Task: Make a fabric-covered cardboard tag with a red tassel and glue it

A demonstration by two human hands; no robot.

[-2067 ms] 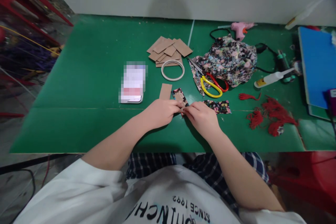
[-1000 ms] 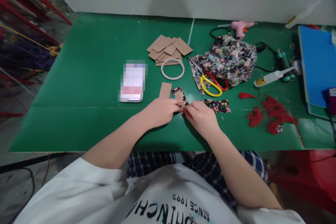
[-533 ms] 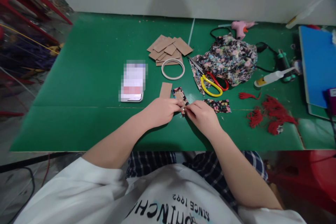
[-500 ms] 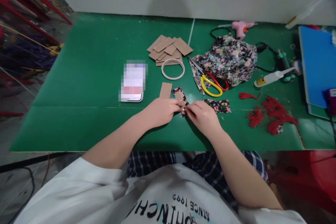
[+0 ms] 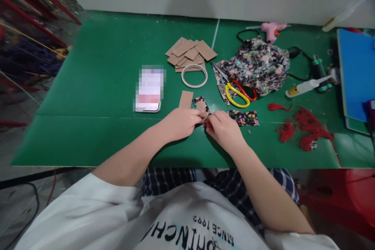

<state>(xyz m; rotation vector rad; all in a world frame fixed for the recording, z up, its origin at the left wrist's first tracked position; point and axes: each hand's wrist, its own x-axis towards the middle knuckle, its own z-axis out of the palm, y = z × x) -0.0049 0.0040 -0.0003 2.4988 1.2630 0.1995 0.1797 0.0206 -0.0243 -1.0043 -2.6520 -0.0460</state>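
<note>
Brown cardboard rectangle [image 5: 200, 104], black-floral-fabric border [image 5: 207, 108], near green tabletop [image 5: 111, 66] front edge: left hand [image 5: 186, 122] pressing, apparently steadying; right hand [image 5: 222, 127] pinching it.

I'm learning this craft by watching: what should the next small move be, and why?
Probably the right hand should press the near end of the cloth-edged cardboard piece flat: that hand seems to pinch there, while the left hand rests on it, apparently steadying it.
</note>
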